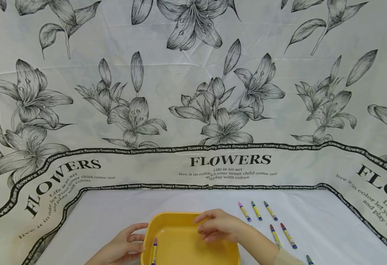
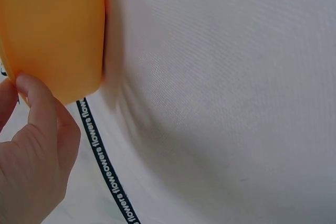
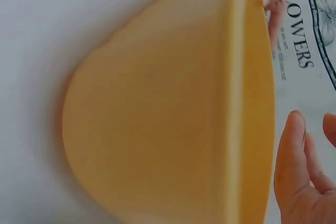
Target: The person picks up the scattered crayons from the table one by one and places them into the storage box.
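Observation:
A yellow tray (image 1: 180,235) sits at the lower middle of the head view, cut off by the frame's bottom. One crayon (image 1: 154,252) with a pinkish tip lies inside along the left wall. Against the tray's left side, my left hand (image 1: 122,246) touches the rim and outer wall with its fingers; the left wrist view shows this hand (image 2: 37,145) at the tray's edge. My right hand (image 1: 221,226) hovers over the tray's right part, fingers loosely bent and nothing visible in them. In the right wrist view, that hand (image 3: 299,171) appears beside the tray wall.
Right of the tray lie several crayons on the white table: a pink one (image 1: 244,211), green ones (image 1: 256,211), a red one (image 1: 275,235) and a dark red one (image 1: 288,236). A light green tip shows partly behind my right arm. A flower-printed cloth (image 1: 226,173) rises behind the table.

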Action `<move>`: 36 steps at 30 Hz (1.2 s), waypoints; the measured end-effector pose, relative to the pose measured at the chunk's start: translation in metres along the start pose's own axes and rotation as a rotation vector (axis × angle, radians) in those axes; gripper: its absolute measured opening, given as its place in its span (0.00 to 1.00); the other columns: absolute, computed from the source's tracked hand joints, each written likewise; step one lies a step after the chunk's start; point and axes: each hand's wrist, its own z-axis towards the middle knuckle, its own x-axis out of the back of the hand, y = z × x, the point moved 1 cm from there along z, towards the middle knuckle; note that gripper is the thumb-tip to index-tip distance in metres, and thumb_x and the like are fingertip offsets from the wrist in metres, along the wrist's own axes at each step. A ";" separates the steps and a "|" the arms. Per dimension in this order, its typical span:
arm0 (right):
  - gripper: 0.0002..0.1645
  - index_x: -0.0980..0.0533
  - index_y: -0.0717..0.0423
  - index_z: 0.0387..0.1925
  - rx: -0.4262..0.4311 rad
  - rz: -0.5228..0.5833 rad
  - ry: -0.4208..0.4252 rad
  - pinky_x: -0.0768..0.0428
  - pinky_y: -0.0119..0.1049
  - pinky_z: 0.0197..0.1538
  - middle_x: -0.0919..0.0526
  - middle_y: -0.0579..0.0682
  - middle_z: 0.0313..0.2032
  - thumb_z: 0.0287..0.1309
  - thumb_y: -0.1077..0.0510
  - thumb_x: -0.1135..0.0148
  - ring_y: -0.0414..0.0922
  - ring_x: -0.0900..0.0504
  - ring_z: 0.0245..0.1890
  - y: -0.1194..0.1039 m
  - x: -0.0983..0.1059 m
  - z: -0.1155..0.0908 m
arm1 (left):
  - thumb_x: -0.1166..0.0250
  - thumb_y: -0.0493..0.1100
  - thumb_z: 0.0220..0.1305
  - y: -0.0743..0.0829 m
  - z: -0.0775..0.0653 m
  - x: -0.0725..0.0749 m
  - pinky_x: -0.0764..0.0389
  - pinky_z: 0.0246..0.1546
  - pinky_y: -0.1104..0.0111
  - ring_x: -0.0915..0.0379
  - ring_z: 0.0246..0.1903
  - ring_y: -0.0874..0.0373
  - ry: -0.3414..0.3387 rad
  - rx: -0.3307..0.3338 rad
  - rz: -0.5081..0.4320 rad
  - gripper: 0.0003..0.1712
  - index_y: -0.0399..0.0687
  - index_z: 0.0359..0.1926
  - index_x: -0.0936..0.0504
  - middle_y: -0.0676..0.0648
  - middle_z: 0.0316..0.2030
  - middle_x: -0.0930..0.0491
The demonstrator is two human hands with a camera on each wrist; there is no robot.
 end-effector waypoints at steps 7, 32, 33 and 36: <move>0.24 0.30 0.69 0.52 0.011 0.015 0.016 0.18 0.33 0.33 0.19 0.52 0.32 0.54 0.63 0.40 0.41 0.19 0.27 -0.009 0.032 -0.013 | 0.42 0.28 0.58 -0.001 0.001 0.001 0.22 0.45 0.63 0.24 0.38 0.55 0.006 -0.006 0.028 0.39 0.32 0.67 0.50 0.43 0.42 0.25; 0.14 0.26 0.56 0.48 0.047 0.109 0.172 0.19 0.35 0.41 0.20 0.50 0.35 0.59 0.61 0.43 0.41 0.19 0.33 -0.007 0.139 -0.063 | 0.41 0.31 0.57 -0.001 0.000 0.003 0.21 0.43 0.64 0.26 0.36 0.55 0.013 -0.034 0.131 0.39 0.29 0.66 0.49 0.44 0.36 0.24; 0.15 0.26 0.57 0.49 0.044 0.108 0.182 0.19 0.35 0.41 0.20 0.50 0.35 0.60 0.61 0.43 0.41 0.19 0.33 -0.005 0.142 -0.064 | 0.40 0.31 0.57 -0.001 0.000 0.003 0.21 0.43 0.64 0.25 0.36 0.55 0.017 -0.031 0.131 0.39 0.30 0.66 0.49 0.44 0.36 0.24; 0.17 0.27 0.58 0.51 0.030 0.082 0.215 0.19 0.36 0.41 0.21 0.50 0.35 0.60 0.60 0.43 0.42 0.20 0.34 0.003 0.152 -0.066 | 0.40 0.32 0.57 -0.001 0.000 0.003 0.21 0.44 0.63 0.25 0.36 0.55 0.010 -0.034 0.132 0.39 0.29 0.66 0.49 0.44 0.36 0.24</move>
